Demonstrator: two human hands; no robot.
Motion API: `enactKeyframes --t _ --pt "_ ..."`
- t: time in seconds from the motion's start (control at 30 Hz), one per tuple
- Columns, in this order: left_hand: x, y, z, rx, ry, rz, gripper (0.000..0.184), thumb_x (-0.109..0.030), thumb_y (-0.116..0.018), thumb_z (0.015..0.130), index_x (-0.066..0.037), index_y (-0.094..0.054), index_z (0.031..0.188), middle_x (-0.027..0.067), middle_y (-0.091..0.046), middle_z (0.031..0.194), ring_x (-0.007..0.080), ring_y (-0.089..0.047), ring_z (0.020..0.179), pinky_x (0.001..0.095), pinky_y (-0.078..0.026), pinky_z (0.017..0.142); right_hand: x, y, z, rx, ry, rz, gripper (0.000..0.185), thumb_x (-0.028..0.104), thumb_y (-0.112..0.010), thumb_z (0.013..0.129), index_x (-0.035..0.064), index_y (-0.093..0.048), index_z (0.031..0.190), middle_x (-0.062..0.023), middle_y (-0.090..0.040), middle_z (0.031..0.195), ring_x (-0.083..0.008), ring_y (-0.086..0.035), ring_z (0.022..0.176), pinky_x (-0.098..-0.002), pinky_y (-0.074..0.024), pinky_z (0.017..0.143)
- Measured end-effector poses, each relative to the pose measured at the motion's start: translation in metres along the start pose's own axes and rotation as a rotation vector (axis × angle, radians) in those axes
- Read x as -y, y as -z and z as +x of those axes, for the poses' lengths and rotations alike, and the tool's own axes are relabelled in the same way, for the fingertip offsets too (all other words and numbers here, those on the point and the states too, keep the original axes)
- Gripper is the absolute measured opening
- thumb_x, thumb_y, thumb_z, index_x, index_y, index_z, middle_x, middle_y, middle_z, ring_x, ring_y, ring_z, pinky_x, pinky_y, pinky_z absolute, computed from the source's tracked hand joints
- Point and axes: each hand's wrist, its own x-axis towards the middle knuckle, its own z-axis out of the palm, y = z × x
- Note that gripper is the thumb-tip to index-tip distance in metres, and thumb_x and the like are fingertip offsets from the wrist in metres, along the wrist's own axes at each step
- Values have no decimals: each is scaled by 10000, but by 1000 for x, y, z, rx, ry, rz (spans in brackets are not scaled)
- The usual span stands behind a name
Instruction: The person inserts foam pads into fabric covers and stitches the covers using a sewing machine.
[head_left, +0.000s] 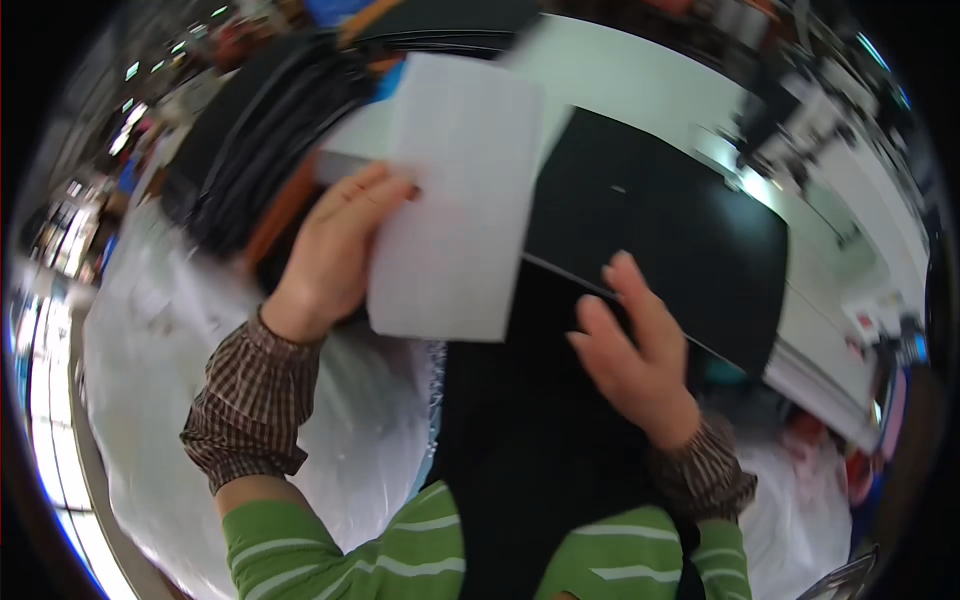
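A white rectangular sheet (455, 200), perhaps paper or thin fabric, is held up in front of me. My left hand (345, 235) grips it by its left edge, with the thumb side hidden behind or blurred. Below the edge of a black flat panel (660, 225) is my right hand (640, 365), its fingers apart and nothing in them. That panel lies on the white table, has rounded corners and carries a small pale mark near its upper middle. Checked sleeve covers are around both my forearms.
A sewing machine (840, 170) stands on the right of the white table (620, 65), its lamp lit. Stacked black pieces (270, 130) with orange-brown edges rise at the upper left. White plastic sheeting (150, 370) hangs on the left, and more plastic (800, 510) is at lower right.
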Motion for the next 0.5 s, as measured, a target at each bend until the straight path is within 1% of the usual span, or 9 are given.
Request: enactKeyframes --t 0.03,0.1,0.13,0.2,0.23,0.3,0.37,0.47,0.5 --pt "13 -31 4 41 96 -56 251 -162 -598 1040 -4 -653 1227 57 -693 1073 101 -640 895 197 -515 776 -4 6 -1 -125 160 -84 276 56 -655 980 -16 -718 1239 -189 -653 1368 -249 -709 951 -318 -574 778" --pt "33 -79 7 256 220 -98 276 -185 -600 1049 1 -640 1249 62 -685 1097 89 -628 906 189 -514 791 -5 35 -21 -53 54 -204 285 52 -663 960 -22 -719 1229 -196 -654 1364 -255 -709 960 -318 -575 787" --pt "42 -93 14 309 253 -101 276 -185 -600 1049 1 -640 1249 62 -685 1097 89 -628 906 189 -514 791 -5 46 -30 -9 4 -266 294 48 -671 940 -29 -720 1219 -202 -655 1360 -261 -710 968 -317 -576 797" --pt "61 -120 27 559 368 -24 315 -199 -645 1021 -2 -638 1267 78 -691 1184 163 -675 1006 250 -543 849 -4 66 -44 84 -91 -380 313 39 -687 899 -41 -722 1200 -215 -658 1353 -273 -712 986 -315 -577 816" --pt "70 -132 34 602 392 -32 315 -199 -645 1021 -2 -638 1267 78 -691 1184 163 -675 1006 250 -543 849 -8 78 -55 59 -122 -395 344 42 -697 870 -40 -721 1203 -221 -659 1350 -285 -713 1004 -318 -580 829" --pt "89 -157 50 829 -277 457 351 -176 -662 992 -4 -627 1297 90 -682 1253 213 -668 1105 298 -537 913 -12 110 -82 42 -179 -432 375 46 -706 841 -38 -721 1206 -227 -660 1347 -298 -714 1022 -321 -582 841" --pt "106 -176 62 934 -1023 899 397 -153 -678 964 -7 -616 1327 103 -674 1323 264 -661 1203 345 -530 977 -8 140 -107 22 -339 -458 352 56 -700 858 -36 -724 1197 -230 -671 1327 -312 -716 1034 -337 -588 866" --pt "122 -189 69 942 -1106 984 371 -123 -682 944 -10 -640 1296 98 -674 1344 284 -639 1258 364 -526 1005 13 170 -133 50 -364 -464 308 67 -716 865 -13 -736 1162 -214 -692 1294 -313 -719 1038 -351 -603 867" --pt "125 -191 71 934 -1149 1037 360 -108 -684 934 -12 -652 1280 95 -675 1355 294 -628 1285 374 -524 1019 18 175 -143 49 -257 -406 287 78 -729 864 0 -741 1140 -202 -699 1284 -319 -722 1045 -357 -612 865"
